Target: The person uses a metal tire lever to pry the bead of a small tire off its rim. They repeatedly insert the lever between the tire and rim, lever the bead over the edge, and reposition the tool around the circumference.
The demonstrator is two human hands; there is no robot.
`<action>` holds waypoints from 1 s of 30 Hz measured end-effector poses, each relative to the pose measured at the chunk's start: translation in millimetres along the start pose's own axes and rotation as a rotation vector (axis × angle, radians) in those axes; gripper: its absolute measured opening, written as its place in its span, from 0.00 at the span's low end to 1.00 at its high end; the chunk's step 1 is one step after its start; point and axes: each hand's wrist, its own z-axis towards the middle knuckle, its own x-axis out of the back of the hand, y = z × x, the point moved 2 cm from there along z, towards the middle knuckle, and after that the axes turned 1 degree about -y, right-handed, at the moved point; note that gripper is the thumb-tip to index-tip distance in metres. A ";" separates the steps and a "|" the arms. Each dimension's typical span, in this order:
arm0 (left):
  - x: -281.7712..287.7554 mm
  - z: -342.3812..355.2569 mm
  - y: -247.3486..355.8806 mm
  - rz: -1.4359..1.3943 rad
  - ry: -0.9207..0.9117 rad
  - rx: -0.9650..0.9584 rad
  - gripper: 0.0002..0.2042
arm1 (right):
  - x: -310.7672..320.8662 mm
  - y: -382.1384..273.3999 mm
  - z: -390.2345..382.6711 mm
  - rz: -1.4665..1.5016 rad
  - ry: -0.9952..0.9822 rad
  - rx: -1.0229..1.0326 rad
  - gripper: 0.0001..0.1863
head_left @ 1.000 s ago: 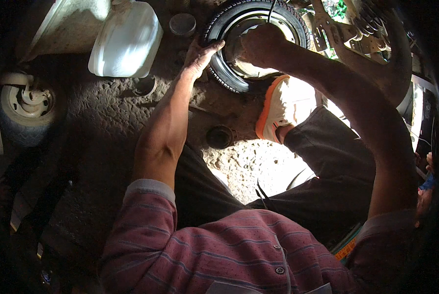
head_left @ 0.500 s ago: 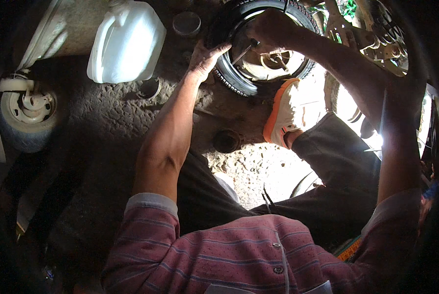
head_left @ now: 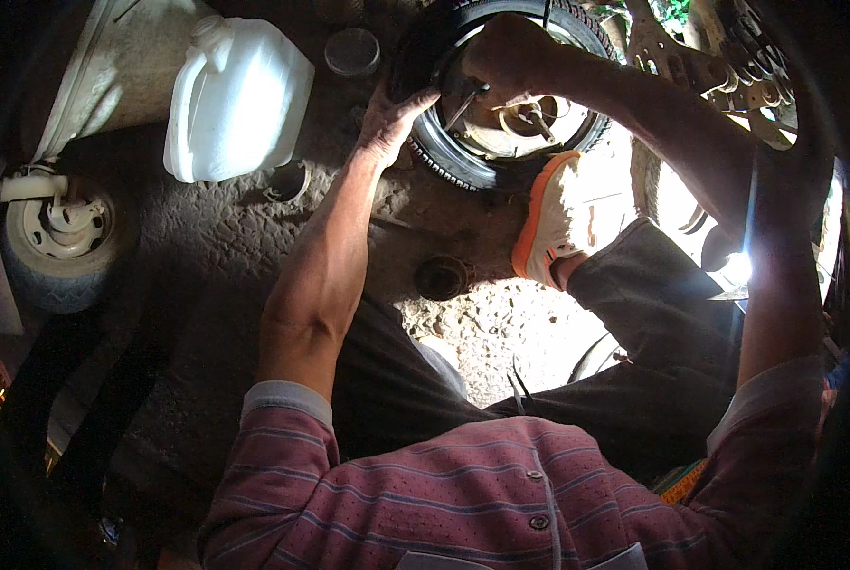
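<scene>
A small black tyre (head_left: pixel 463 173) on a pale metal wheel rim (head_left: pixel 577 112) lies at the top middle, with a short axle stub at its hub. My left hand (head_left: pixel 387 128) holds the tyre's left side; its thumb stretches over the sidewall, while the other fingers are lost in shadow. Over the rim, my right hand (head_left: pixel 510 59) is closed round a thin metal rod tool (head_left: pixel 462 108). Its shaft slants down-left to the rim's inner edge; the grip is mostly hidden by the hand. Another thin dark rod (head_left: pixel 547 13) stands at the tyre's far edge.
A white plastic jug (head_left: pixel 245 104) stands at the upper left, near a round lid (head_left: pixel 352 52). Farther left is a small wheel (head_left: pixel 59 242). A dark round part (head_left: pixel 441 277) lies below the tyre. My shoe (head_left: pixel 553 223) nearly touches the tyre; metal machine parts (head_left: pixel 700 71) crowd the upper right.
Both hands keep their places on the tyre and the tool. The rod has shifted very slightly; the jug and small wheel sit a little lower in view as my head moves.
</scene>
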 end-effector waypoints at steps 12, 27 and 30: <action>2.5 0.8 -2.8 -0.024 -0.045 0.039 0.42 | 3.3 4.2 3.9 -0.005 -0.021 -0.001 0.23; 0.3 -1.1 -1.1 -0.064 -0.027 0.041 0.40 | 13.2 5.1 5.0 0.021 -0.133 0.051 0.22; -0.7 -0.4 -1.6 0.031 -0.011 -0.020 0.35 | 10.5 1.8 1.1 0.053 0.053 0.005 0.23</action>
